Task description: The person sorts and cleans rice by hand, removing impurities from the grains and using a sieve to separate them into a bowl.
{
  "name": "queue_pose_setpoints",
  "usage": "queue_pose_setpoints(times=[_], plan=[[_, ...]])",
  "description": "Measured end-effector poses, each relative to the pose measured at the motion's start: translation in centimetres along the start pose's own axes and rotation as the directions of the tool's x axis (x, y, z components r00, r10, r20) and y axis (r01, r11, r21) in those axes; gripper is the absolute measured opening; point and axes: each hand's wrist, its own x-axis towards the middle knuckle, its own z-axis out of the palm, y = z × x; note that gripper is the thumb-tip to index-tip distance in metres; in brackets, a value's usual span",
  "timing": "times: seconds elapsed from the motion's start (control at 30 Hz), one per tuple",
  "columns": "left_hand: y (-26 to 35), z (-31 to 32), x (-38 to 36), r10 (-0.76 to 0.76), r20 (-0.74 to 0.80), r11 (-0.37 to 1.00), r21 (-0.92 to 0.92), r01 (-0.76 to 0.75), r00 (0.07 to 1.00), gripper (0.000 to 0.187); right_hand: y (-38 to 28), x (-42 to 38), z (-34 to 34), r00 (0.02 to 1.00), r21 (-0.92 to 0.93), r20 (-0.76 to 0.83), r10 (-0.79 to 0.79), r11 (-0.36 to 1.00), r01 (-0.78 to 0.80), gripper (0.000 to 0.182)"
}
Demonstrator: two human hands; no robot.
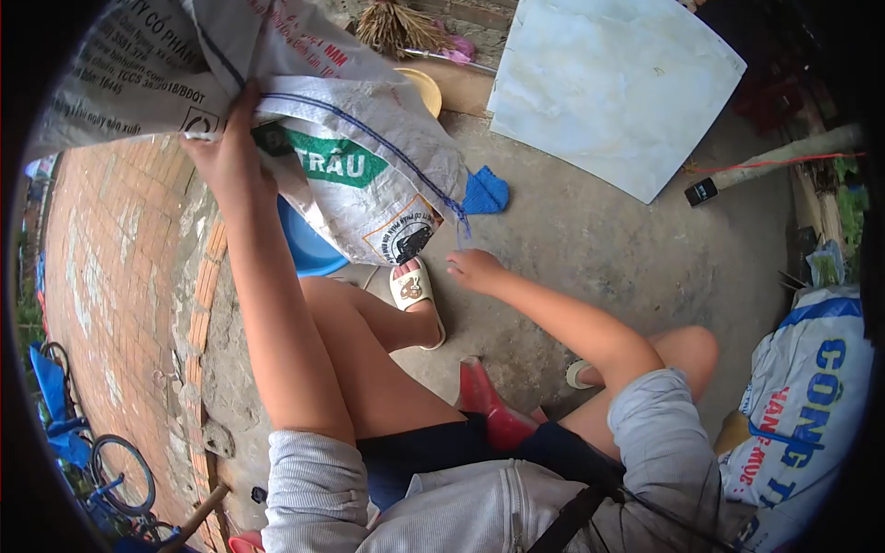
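A white woven sack (pixel 323 217) printed with a green patch and a dark round logo hangs at the upper left. My left hand (pixel 230 161) is closed around its fabric and holds it raised. A dark blue stitched seam (pixel 369 138) runs along the sack to a corner, where loose threads (pixel 461 221) dangle. Just below that corner is my right hand (pixel 475 272), fingers pinched on what looks like the thin thread's end. Behind the sack, a blue basin (pixel 309 244) is partly hidden. A blue cloth-like piece (pixel 486 191) lies beside the sack's corner.
A pale marbled board (pixel 613 92) lies on the concrete floor ahead. Another printed sack (pixel 797 405) stands at the right. A red object (pixel 493 405) is between my legs. A straw broom (pixel 396 26) and yellow basin (pixel 422 89) are at the back; brick paving (pixel 120 267) is left.
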Motion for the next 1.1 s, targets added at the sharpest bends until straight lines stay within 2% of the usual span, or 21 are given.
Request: queue_pose_setpoints(times=[0.03,0.07,0.13,0.17,0.23,0.27,0.33,0.43,0.53,0.6,0.73,0.8,0.87,0.93,1.0,1.1], plan=[[-0.2,0.5,-0.5,-0.008,-0.067,0.999,0.05,0.012,0.998,0.06,-0.5,1.9,1.4,0.999,-0.065,0.029,-0.015,0.998,0.017,0.025],[-0.4,0.7,-0.5,-0.014,-0.012,0.99,0.138,0.016,1.0,0.061,-1.5,3.3,2.6,0.999,-0.14,0.027,-0.043,0.989,0.047,0.021],[-0.8,1.4,-0.8,-0.028,0.042,0.987,0.158,0.021,0.999,0.062,-1.8,6.3,6.2,0.987,-0.287,0.059,-0.148,0.945,0.158,0.017],[-1.1,1.8,-1.0,-0.033,0.064,0.989,0.147,0.023,0.997,0.062,1.3,9.5,12.8,0.907,-0.402,-0.14,-0.397,0.86,0.315,0.016],[-1.8,2.2,-1.3,-0.03,0.03,0.963,0.268,0.021,0.999,0.063,0.1,10.6,14.2,0.946,-0.433,-0.073,-0.316,0.865,0.255,0.016],[-1.6,2.6,-1.6,-0.035,0.039,0.964,0.266,0.024,0.999,0.063,-0.2,10.9,14.5,0.962,-0.419,-0.049,-0.269,0.88,0.224,0.016],[-1.1,3.8,-2.0,-0.122,0.018,0.933,0.343,0.108,0.992,0.071,-0.2,11.1,14.7,0.981,-0.388,-0.03,-0.191,0.907,0.165,0.016],[-2.3,5.0,-2.1,-0.123,0.084,0.94,0.33,0.089,0.989,0.072,0.8,11.4,14.7,0.994,-0.338,-0.028,-0.103,0.937,0.088,0.015],[-2.6,6.5,-2.9,-0.136,0.128,0.929,0.362,0.081,0.982,0.073,1.1,11.3,15.4,0.999,-0.292,-0.019,-0.043,0.956,0.035,0.015],[-2.4,7.8,-4.0,-0.201,0.171,0.904,0.411,0.115,0.965,0.066,1.2,11.5,15.5,1.0,-0.264,-0.019,-0.015,0.964,0.01,0.015],[-3.4,8.4,-4.8,-0.157,0.236,0.884,0.467,0.03,0.959,0.068,1.7,11.5,15.8,0.999,-0.22,-0.027,0.03,0.975,-0.035,0.014],[-3.5,8.5,-5.0,-0.18,0.232,0.867,0.497,0.043,0.956,0.066,1.9,11.5,16.1,0.998,-0.192,-0.035,0.052,0.98,-0.058,0.014],[-3.2,8.3,-5.0,-0.193,0.182,0.901,0.422,0.101,0.964,0.065,1.8,11.6,16.2,0.996,-0.165,-0.045,0.071,0.983,-0.077,0.014],[-3.0,7.6,-4.3,-0.139,0.126,0.874,0.482,0.062,0.982,0.063,2.1,11.7,16.3,0.995,-0.148,-0.051,0.086,0.985,-0.093,0.014],[-3.2,6.6,-3.5,-0.043,0.062,0.899,0.437,0.012,0.997,0.064,2.3,11.7,15.9,0.993,-0.136,-0.054,0.103,0.985,-0.109,0.014],[-2.4,6.2,-2.7,0.0,-0.024,0.913,0.407,0.01,1.0,0.063,2.9,11.7,15.3,0.99,-0.118,-0.06,0.124,0.984,-0.131,0.014]])
